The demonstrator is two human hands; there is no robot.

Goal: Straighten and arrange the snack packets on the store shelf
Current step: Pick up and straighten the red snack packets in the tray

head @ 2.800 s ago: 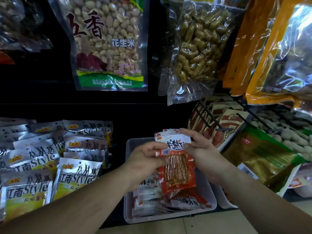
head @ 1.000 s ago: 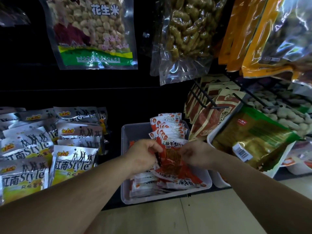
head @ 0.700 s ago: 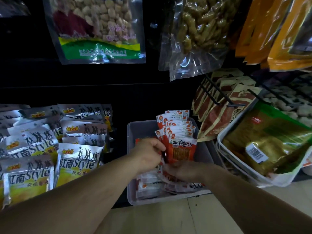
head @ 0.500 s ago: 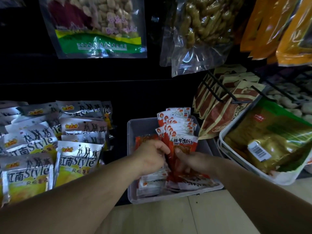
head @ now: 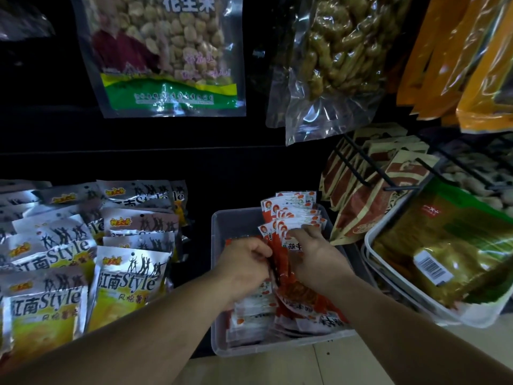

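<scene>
L hand & R hand, both pinched on upright red packets in clear bin.

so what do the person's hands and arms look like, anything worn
The left hand and right hand are bare: no gloves, and no rings or watch show. Both forearms are bare too, no sleeve in view.
</scene>
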